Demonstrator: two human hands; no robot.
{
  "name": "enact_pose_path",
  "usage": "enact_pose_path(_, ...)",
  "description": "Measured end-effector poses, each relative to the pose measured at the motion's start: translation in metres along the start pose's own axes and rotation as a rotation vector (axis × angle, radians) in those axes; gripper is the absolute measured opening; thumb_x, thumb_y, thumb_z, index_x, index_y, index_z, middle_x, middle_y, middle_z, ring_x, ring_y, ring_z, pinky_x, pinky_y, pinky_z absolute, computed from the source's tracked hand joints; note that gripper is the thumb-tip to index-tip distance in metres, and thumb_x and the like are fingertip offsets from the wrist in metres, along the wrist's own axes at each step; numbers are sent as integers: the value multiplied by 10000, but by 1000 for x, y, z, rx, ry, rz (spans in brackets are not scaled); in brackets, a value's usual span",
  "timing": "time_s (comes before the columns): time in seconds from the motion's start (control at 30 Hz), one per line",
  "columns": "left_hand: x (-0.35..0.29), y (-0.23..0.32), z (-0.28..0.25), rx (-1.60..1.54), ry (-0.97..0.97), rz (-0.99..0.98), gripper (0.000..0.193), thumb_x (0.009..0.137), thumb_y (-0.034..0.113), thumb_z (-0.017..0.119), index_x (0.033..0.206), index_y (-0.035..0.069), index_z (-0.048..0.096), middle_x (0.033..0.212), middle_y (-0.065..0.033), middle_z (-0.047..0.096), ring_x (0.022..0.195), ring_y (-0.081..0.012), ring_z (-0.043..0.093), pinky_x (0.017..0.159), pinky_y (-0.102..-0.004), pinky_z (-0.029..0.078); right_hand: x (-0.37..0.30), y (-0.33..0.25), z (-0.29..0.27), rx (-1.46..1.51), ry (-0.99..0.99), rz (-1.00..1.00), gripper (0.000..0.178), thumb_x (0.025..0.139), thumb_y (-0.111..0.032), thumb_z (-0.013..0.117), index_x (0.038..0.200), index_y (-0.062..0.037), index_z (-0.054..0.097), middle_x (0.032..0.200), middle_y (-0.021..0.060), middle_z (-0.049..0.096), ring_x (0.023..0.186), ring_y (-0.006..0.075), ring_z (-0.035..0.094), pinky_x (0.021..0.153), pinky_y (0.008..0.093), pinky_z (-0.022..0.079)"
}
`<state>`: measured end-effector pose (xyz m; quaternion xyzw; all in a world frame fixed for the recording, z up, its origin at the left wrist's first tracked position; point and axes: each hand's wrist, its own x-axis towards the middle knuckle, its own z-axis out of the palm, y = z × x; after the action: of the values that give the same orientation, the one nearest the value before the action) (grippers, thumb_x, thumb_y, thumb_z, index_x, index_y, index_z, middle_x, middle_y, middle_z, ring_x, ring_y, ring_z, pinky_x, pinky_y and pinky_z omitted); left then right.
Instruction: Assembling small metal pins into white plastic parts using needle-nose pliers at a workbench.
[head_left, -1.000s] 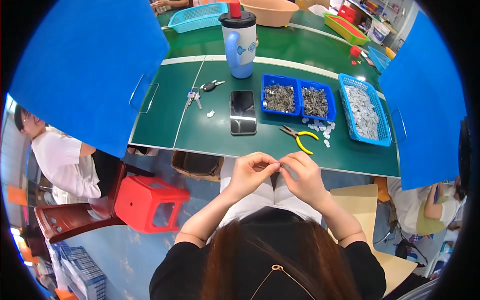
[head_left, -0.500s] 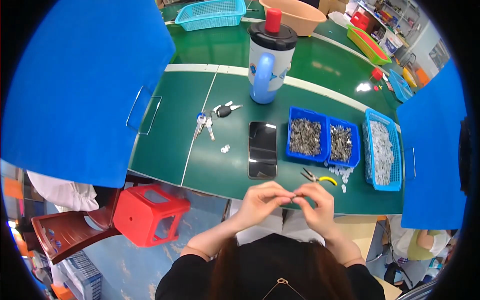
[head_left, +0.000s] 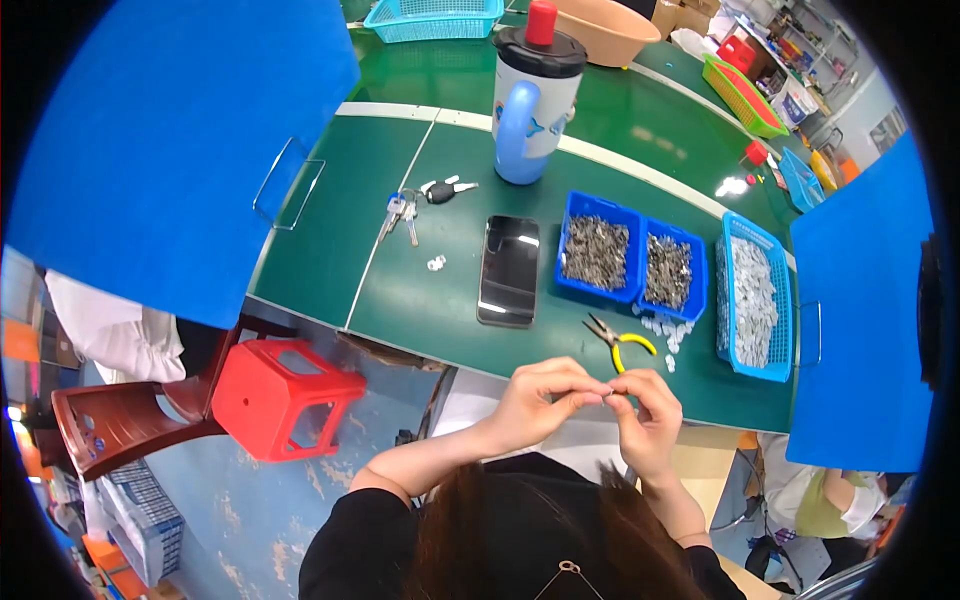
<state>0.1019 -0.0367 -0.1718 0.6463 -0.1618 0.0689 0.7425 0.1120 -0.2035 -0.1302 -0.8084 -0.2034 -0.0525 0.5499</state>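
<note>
Fingertips meet: a worker's left hand point(head_left: 548, 398) and right hand point(head_left: 650, 412) pinch a tiny piece point(head_left: 607, 394), mostly hidden from where I stand, by the near edge of the green table point(head_left: 420, 308).

One slack fingertip could drop it toward the lap point(head_left: 575, 440); beyond, a hasty reach past the yellow-handled pliers point(head_left: 612, 337) might scatter loose white discs point(head_left: 668, 328) beside the blue bins point(head_left: 597, 291) of metal parts point(head_left: 596, 250).

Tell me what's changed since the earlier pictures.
The view shifted; the right hand no longer covers one handle of the yellow-handled pliers. Nothing was visibly taken or let go: it and the left hand still pinch a tiny piece, too small to identify. The black rectangular phone and two blue plastic trays stayed put.
</note>
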Motion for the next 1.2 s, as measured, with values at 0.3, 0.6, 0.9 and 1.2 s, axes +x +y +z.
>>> enact_pose_path(0.3,-17,23,35,142,8,89,158,762,-45,671,902,22,701,782,-74,652,712,-135,609,616,-244,474,-34,-1,-22,73,51,-71,104,737,71,633,833,35,615,829,109,600,751,194,576,677,263,455)
enact_pose_path(0.6,1,15,42,-235,97,-190,132,870,38,597,964,-41,646,902,-92,596,790,-159,634,722,-261,565,-18,7,-33,237,15,24,159,775,46,640,933,49,638,922,113,604,844,174,588,743,276,478)
enact_pose_path(0.9,15,5,18,-397,51,-385,161,875,57,598,985,-59,612,950,-129,645,843,-172,645,755,-293,562,-2,23,-21,320,-23,58,228,766,61,650,994,48,645,966,122,600,877,179,604,773,279,500)
enact_pose_path(1.2,21,3,9,-348,116,-432,70,823,20,639,846,-37,605,811,-110,643,696,-165,660,642,-272,575,2,28,-16,218,11,-68,252,737,55,675,988,22,670,952,131,643,855,188,614,738,276,494)
